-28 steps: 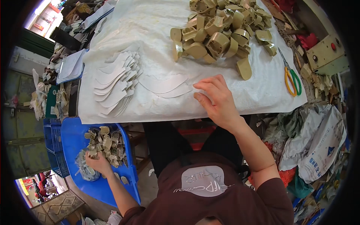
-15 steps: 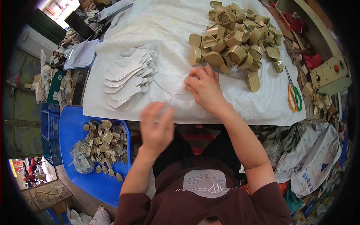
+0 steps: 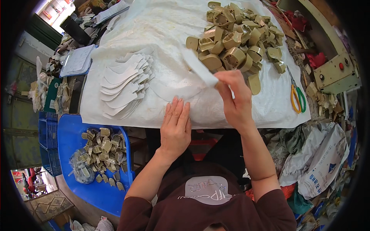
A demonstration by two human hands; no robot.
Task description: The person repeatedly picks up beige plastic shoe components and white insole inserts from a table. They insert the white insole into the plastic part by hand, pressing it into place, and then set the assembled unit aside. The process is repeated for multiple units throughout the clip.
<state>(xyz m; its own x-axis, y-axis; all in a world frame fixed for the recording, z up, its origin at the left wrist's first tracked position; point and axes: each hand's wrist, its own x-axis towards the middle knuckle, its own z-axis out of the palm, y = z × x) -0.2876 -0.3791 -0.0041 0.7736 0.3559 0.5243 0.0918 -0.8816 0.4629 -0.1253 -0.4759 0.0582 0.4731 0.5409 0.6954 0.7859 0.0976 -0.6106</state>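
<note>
My right hand [image 3: 236, 96] is raised above the near part of the table. Its thumb and fingers pinch the end of a white strip-like piece [image 3: 200, 69], blurred by motion, which slants up toward the far left. My left hand [image 3: 177, 121] lies flat, its fingers stretched together, with the tips on the near edge of a thin white curved sheet [image 3: 173, 86] on the cloth. To the left of that sheet, a fanned stack of white curved cut sheets [image 3: 122, 86] rests on the cloth. Beyond my right hand is a heap of tan shoe heels [image 3: 235, 38].
White woven cloth [image 3: 154, 23] covers the table. Scissors [image 3: 296, 94] with yellow and green handles lie near its right edge. A blue tub [image 3: 129, 154] with glittery heels [image 3: 104, 148] stands at lower left. Plastic sacks [image 3: 320, 165] crowd the lower right, below a control box [image 3: 337, 75].
My right hand has lifted off the table and moved right, now holding a white strip-like piece. My left hand has moved right and come down flat on the curved sheet. The view has shifted slightly.
</note>
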